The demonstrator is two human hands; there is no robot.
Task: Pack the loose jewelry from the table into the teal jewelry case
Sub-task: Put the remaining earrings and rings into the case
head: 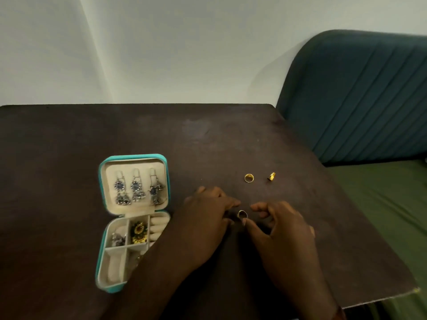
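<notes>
The teal jewelry case (102, 257) lies open at the table's left. Its lid holds three pairs of silver-blue earrings (136, 189), and its base holds green-yellow earrings (138, 230) and silver pieces in compartments. A small dark ring (242, 214) stands upright between my two hands. My left hand (205, 215) pinches it at the fingertips, its forearm crossing the case's right edge. My right hand (285, 227) has its fingers apart, the thumb tip touching the ring's lower edge. Two gold rings (249, 178) (272, 176) lie loose just beyond my hands.
The dark wooden table (208, 139) ends at a wall behind and at an edge on the right. A teal padded chair back (360, 95) and a green cushion (381, 204) stand off the table's right side.
</notes>
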